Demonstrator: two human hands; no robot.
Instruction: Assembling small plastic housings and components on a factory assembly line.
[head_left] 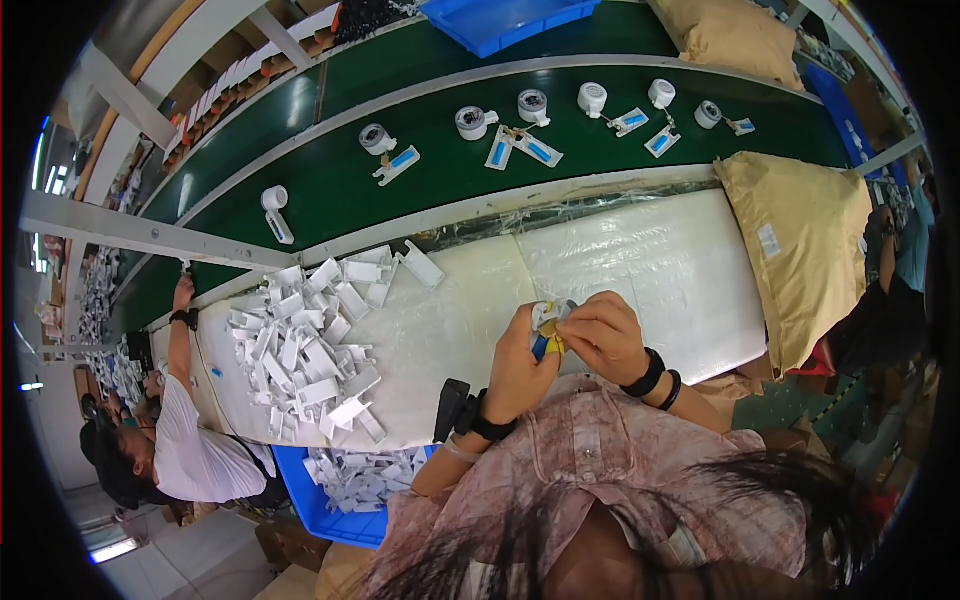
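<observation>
While both hands (522, 368) (612, 340) clamp one white part (544, 313); film-covered bench (640, 265) beneath; green conveyor (330, 190) beyond; co-worker (200, 450) leftward

- A pile of pieces (310, 365) is on the table's (640, 260) left half.
- A bin (345, 527) of more pieces sits by the near edge.
- A belt (325, 195) runs along the far edge, with round gadgets (533, 106) on it.
- A bag (805, 265) is at the right edge.
</observation>
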